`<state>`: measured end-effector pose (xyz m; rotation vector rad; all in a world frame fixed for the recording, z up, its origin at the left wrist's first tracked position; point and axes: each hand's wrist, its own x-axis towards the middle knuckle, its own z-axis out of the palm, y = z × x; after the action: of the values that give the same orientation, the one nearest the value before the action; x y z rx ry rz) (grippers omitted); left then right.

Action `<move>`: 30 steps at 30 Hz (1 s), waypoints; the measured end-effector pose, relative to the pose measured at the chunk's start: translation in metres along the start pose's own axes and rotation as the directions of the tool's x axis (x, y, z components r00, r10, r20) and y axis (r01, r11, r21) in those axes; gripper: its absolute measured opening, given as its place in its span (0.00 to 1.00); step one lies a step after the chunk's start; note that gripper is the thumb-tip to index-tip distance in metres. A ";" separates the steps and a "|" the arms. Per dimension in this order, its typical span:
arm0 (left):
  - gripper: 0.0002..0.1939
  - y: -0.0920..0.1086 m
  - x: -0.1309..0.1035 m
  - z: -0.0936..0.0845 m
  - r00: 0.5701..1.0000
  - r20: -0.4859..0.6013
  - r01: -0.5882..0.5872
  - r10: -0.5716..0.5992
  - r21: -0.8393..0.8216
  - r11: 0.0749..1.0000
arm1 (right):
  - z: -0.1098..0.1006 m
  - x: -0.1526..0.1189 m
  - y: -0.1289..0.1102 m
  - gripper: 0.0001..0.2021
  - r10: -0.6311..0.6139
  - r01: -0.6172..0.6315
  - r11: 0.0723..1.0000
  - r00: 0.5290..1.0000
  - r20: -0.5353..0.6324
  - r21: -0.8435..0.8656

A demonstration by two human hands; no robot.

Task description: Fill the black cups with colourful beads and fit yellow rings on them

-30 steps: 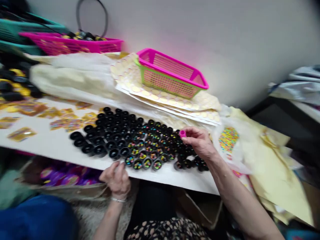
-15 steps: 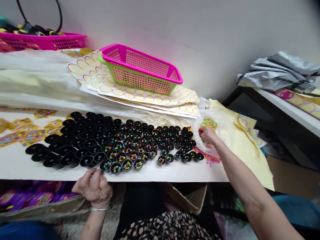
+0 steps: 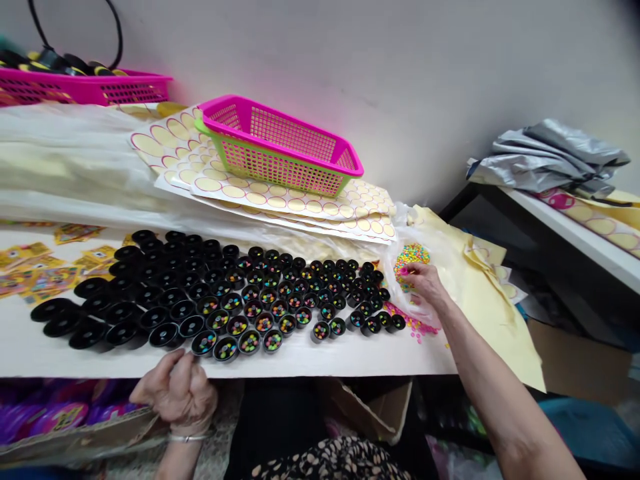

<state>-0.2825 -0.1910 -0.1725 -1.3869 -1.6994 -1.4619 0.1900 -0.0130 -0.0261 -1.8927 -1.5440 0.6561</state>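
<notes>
My right fingers [image 3: 416, 269], nearer, pinch a small pink round cup [image 3: 404, 271], with tiny multicoloured beads [image 3: 414, 253] at their twelve o'clock; my left fingers [image 3: 181, 377] curl together.

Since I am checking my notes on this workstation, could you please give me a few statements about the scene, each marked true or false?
1. The right hand holds a small pink object. True.
2. The left hand is inside a basket. False: the left hand is curled at the front edge of the table.
3. Every black cup has coloured pieces in it. False: cups at the left end, such as one large black cup, show none.
4. The pink basket in the middle sits in a green basket. True.
5. The bracelet is on the right wrist. False: the bracelet is on the left wrist.
</notes>
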 end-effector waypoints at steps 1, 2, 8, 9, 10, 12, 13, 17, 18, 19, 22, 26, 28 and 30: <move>0.14 0.000 0.000 0.000 1.000 -0.005 0.005 -0.005 -0.005 1.000 | 0.001 0.003 -0.002 0.07 0.008 -0.008 0.999 1.000 0.001 -0.039; 0.14 0.000 0.000 0.000 1.000 -0.010 0.007 -0.007 -0.009 1.000 | 0.002 0.007 -0.003 0.03 0.016 -0.016 0.997 1.000 0.007 -0.073; 0.14 0.007 0.008 -0.002 0.997 -0.020 -0.075 0.075 0.009 0.997 | 0.012 0.016 -0.005 0.03 0.006 -0.004 1.000 0.998 0.058 -0.029; 0.14 0.007 0.009 -0.002 0.996 -0.028 -0.082 0.082 0.011 0.997 | 0.012 0.013 -0.004 0.05 -0.002 0.001 1.000 0.998 0.055 0.018; 0.14 0.007 0.009 -0.002 0.996 -0.035 -0.083 0.083 0.009 0.997 | 0.012 0.009 -0.003 0.08 -0.008 0.005 0.998 0.999 0.047 0.068; 0.13 0.006 0.008 0.000 0.996 -0.052 -0.071 0.071 0.000 0.997 | 0.010 0.001 -0.001 0.13 -0.013 0.009 0.986 1.000 0.022 0.168; 0.12 0.004 0.007 0.001 0.996 -0.059 -0.062 0.062 -0.006 0.998 | 0.009 -0.004 -0.001 0.15 -0.014 0.012 0.977 1.000 0.009 0.211; 0.12 0.001 0.004 0.007 0.997 -0.062 -0.036 0.035 -0.026 0.999 | -0.001 -0.018 -0.010 0.17 -0.023 0.033 0.944 0.999 -0.037 0.328; 0.12 0.002 0.005 0.006 0.997 -0.064 -0.045 0.044 -0.025 0.999 | -0.003 -0.022 -0.016 0.16 -0.029 0.041 0.936 0.999 -0.039 0.350; 0.12 0.005 0.007 0.005 0.996 -0.066 -0.063 0.061 -0.020 0.998 | -0.005 -0.027 -0.023 0.15 -0.036 0.044 0.926 0.999 -0.028 0.374; 0.14 0.019 0.015 -0.007 0.993 -0.033 -0.115 0.116 0.020 0.993 | 0.000 -0.046 -0.056 0.12 -0.091 0.068 0.892 0.995 0.031 0.447; 0.15 0.030 0.017 -0.017 0.997 0.025 -0.067 0.066 0.034 0.997 | 0.038 -0.078 -0.121 0.15 -0.265 0.157 0.861 0.950 0.163 0.484; 0.15 0.030 0.014 -0.019 0.998 0.054 -0.025 0.023 0.027 0.999 | 0.067 -0.099 -0.158 0.13 -0.377 0.185 0.858 0.861 0.342 0.480; 0.17 0.030 0.011 -0.021 0.998 0.063 0.004 -0.005 0.017 1.000 | 0.101 -0.119 -0.193 0.10 -0.485 0.236 0.845 0.715 0.503 0.480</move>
<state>-0.2640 -0.2093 -0.1440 -1.4348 -1.7505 -1.4171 -0.0364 -0.0885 0.0427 -1.0548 -1.9301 1.3604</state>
